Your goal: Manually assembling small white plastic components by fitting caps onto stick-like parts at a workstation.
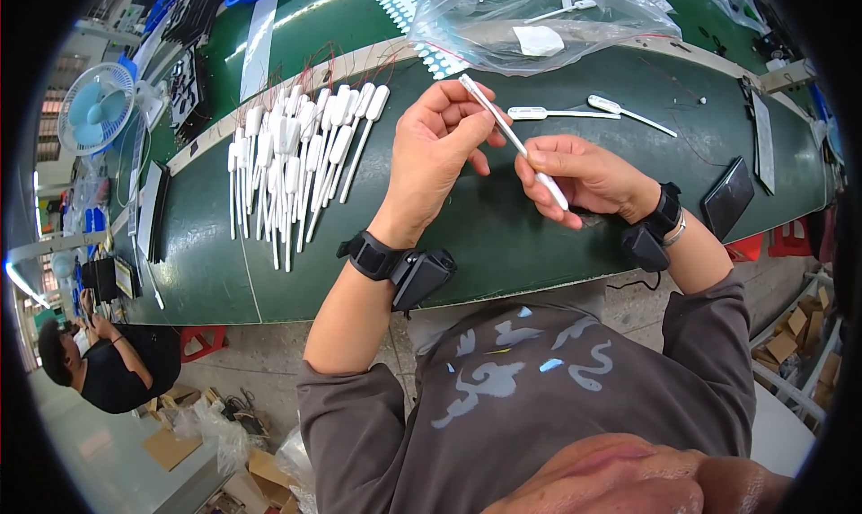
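Observation:
Between my two hands a slim white plastic stick (509, 133) is held at a slant over the green bench. My left hand (438, 141) pinches it near its upper end with thumb and fingers. Lower down, my right hand (584, 175) grips the same stick, its wider end resting across the fingers. Just beyond my right hand lie two similar sticks with wider handles, one pointing right (561, 114) and one slanting (631, 115). To the left of my left hand spreads a pile of several such white sticks (301, 146), wide ends mostly away from me.
A clear plastic bag (539, 29) with more white sticks sits at the far side. Thin red wires (337, 56) trail behind the pile. A dark flat case (728, 196) lies at the right edge. A fan (94, 108) and another person (99, 357) are on the left.

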`<state>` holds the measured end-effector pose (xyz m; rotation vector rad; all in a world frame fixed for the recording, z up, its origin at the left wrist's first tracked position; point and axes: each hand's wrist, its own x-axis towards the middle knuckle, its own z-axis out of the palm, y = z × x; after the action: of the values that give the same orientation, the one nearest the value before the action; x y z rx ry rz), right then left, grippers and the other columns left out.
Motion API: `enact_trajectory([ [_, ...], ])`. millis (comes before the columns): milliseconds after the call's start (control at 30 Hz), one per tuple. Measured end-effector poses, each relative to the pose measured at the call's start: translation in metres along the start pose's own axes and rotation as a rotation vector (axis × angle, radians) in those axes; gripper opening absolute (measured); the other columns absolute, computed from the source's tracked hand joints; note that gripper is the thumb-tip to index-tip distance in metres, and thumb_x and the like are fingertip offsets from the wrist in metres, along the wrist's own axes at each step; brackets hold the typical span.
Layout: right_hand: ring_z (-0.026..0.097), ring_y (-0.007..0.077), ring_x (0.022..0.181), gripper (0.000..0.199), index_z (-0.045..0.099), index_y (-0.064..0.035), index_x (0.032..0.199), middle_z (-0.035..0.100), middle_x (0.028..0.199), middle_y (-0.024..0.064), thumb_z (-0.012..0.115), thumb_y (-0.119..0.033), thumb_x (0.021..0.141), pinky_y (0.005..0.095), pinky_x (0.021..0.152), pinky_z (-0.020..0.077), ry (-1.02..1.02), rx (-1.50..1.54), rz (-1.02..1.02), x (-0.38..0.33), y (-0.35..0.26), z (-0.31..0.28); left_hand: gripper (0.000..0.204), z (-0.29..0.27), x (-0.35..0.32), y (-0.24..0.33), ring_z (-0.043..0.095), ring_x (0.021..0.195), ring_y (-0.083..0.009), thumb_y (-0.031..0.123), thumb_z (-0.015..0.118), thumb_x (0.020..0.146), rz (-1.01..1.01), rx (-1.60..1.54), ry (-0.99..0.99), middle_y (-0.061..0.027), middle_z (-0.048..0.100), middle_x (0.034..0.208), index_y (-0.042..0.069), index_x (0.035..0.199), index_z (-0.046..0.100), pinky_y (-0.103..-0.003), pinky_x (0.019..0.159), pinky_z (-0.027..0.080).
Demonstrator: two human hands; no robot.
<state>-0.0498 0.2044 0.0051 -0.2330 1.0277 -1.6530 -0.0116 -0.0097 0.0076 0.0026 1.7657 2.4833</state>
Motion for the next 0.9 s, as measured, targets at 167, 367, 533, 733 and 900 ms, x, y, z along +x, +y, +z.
enact_trajectory([
  [167,0.043,0.0047,0.05,0.03,0.054,-0.006,0.093,0.047,0.067,-0.0032,0.049,-0.034,0.105,0.0179,0.039,0.0329,0.051,-0.104,-0.014,0.0,0.002,0.008,0.02,0.001,-0.002,-0.002,0.066,0.079,-0.013,0.008,0.059,0.093,0.051,-0.007,0.014,-0.0097,0.069,0.095,0.0,0.111,0.056,-0.025,0.059,0.055],
  [367,0.026,0.0006,0.049,0.031,0.053,-0.0082,0.091,0.035,0.064,-0.0079,0.047,-0.035,0.105,0.0175,0.04,0.0203,0.093,-0.048,-0.05,0.001,0.002,0.0,0.018,0.003,-0.003,0.005,0.069,0.082,-0.0161,0.009,0.057,0.096,0.105,0.064,0.001,-0.0126,0.07,0.097,-0.001,0.111,0.056,-0.026,0.063,0.057],
  [533,0.022,0.0,0.049,0.032,0.052,-0.0087,0.09,0.032,0.064,-0.0091,0.046,-0.035,0.106,0.0181,0.041,0.0159,0.102,-0.049,-0.053,0.0,0.001,0.0,0.017,0.005,-0.005,0.006,0.071,0.086,-0.0182,0.011,0.057,0.099,0.143,0.143,0.008,-0.0137,0.071,0.098,-0.001,0.111,0.057,-0.027,0.065,0.058],
  [733,0.029,0.0014,0.048,0.036,0.055,-0.0053,0.096,0.039,0.064,-0.0061,0.043,-0.037,0.107,0.0184,0.038,0.0226,0.077,-0.013,-0.033,-0.004,0.001,0.001,0.018,0.003,-0.005,0.002,0.071,0.086,-0.0184,0.013,0.058,0.099,0.136,0.136,0.004,-0.0135,0.071,0.097,0.0,0.11,0.058,-0.027,0.066,0.058],
  [900,0.04,0.0056,0.048,0.045,0.057,0.002,0.108,0.049,0.065,0.001,0.04,-0.039,0.107,0.021,0.037,0.0356,0.126,-0.038,-0.012,-0.005,-0.011,0.001,0.018,-0.003,0.0,0.011,0.072,0.086,-0.0197,0.014,0.058,0.099,0.139,0.117,0.053,-0.0145,0.071,0.097,0.0,0.11,0.058,-0.027,0.067,0.058],
])
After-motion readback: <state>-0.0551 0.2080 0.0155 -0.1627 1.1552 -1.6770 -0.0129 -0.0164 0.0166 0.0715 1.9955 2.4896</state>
